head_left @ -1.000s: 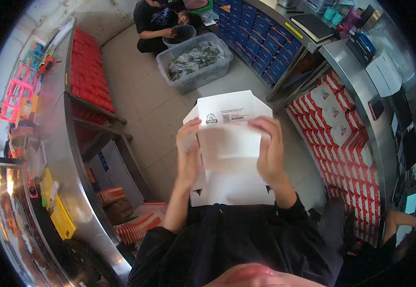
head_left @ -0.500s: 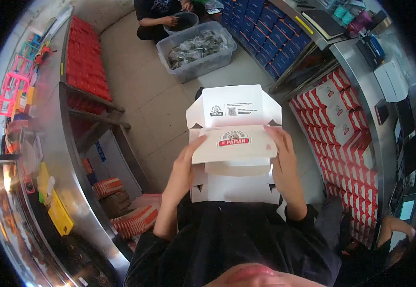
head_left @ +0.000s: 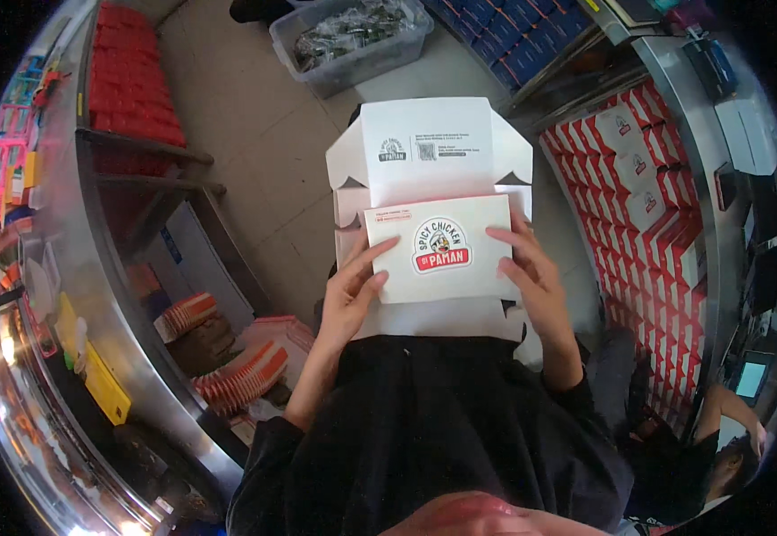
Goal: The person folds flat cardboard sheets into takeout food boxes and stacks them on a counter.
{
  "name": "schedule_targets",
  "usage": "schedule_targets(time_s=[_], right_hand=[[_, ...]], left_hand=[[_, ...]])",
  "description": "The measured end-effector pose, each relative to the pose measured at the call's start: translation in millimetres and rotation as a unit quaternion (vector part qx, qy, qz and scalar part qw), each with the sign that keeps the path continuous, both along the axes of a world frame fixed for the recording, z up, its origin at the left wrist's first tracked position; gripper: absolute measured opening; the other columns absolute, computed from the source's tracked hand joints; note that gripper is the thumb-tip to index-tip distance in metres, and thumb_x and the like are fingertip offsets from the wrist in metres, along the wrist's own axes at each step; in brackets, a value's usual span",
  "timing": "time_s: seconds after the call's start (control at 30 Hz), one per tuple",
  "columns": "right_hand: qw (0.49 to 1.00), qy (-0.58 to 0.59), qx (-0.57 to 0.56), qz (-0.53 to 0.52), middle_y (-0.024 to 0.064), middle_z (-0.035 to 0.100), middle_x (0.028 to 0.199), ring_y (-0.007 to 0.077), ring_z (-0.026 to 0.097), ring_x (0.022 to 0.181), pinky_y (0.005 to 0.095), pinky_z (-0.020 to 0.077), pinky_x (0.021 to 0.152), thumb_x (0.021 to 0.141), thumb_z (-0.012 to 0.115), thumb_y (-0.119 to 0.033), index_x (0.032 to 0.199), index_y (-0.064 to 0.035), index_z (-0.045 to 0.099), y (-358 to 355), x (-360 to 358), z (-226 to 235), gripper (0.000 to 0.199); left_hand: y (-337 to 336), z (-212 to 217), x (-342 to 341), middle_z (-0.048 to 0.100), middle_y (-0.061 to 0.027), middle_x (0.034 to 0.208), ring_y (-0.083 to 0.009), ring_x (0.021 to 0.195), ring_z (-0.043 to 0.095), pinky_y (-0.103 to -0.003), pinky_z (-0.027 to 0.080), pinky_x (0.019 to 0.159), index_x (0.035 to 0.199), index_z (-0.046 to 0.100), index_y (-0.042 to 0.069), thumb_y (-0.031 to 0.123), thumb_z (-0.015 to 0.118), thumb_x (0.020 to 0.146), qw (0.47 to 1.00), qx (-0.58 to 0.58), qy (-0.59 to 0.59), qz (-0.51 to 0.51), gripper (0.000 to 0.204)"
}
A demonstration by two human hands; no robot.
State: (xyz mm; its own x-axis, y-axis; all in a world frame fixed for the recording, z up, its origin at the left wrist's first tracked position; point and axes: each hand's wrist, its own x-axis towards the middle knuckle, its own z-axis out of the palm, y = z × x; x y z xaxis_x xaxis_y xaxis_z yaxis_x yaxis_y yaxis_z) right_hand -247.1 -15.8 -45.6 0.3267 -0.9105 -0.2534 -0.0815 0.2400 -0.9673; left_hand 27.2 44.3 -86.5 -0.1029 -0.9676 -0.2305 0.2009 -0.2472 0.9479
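A white cardboard food box point(head_left: 438, 277) with a round logo and red printing sits between my two hands, its printed top facing me. My left hand point(head_left: 353, 290) grips its left side, the thumb near the lower corner. On the right side, the fingers and thumb of my right hand point(head_left: 533, 275) close round the edge. Beneath it, on my lap, lies an unfolded white box blank point(head_left: 429, 174) with side flaps and dark triangular cut-outs. The held box covers the middle of this blank.
Red-and-white folded boxes point(head_left: 625, 223) are stacked at the right, dark blue boxes point(head_left: 522, 36) behind. A clear plastic tub point(head_left: 348, 80) of bagged goods stands on the floor. Steel counters point(head_left: 129, 330) flank me. Another person's arm point(head_left: 728, 411) shows at lower right.
The held box has turned so its printed top faces me; the front flap that hung open is out of sight. The view has shifted, leaving only a bit of the person beyond the tub.
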Motion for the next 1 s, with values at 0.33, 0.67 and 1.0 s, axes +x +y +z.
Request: schedule_targets(time_s=[0.33,0.67,1.0], right_hand=[[0.773,0.447,-0.348,0.286,0.0172,0.031,0.149,0.0349,0.025,0.142,0.0581,0.0119,0.115,0.062,0.083,-0.033,0.146,-0.0071,0.035,-39.0,21.6,53.1,0.100],[0.625,0.566,-0.502,0.192,0.0147,0.029,0.152,0.0325,0.026,0.142,0.0717,0.0068,0.109,0.085,0.064,-0.038,0.149,-0.0123,0.031,-31.5,14.6,-6.1,0.077],[0.953,-0.061,-0.197,-0.224,0.0179,0.033,0.145,0.0307,0.038,0.132,0.0449,0.0358,0.108,0.080,0.076,-0.013,0.154,-0.0102,0.000,9.4,3.0,27.1,0.106]], left_hand=[[-54.1,50.0,-16.5,0.014,-0.0203,0.158,-0.0421,0.146,0.009,-0.066,0.004,0.114,0.136,0.052,0.023,0.032,0.086,0.060,0.797,-0.252,-0.496,-0.235,0.084],[-60.1,31.4,-35.2,0.034,-0.0204,0.146,-0.0394,0.136,0.032,-0.061,0.019,0.109,0.132,0.054,0.021,0.030,0.086,0.059,0.751,-0.313,-0.561,-0.153,0.081],[-83.6,86.5,-133.3,0.013,-0.0319,0.148,-0.0509,0.137,0.014,-0.059,0.017,0.110,0.144,0.037,0.010,0.028,0.085,0.068,0.841,-0.356,-0.403,0.047,0.092]])
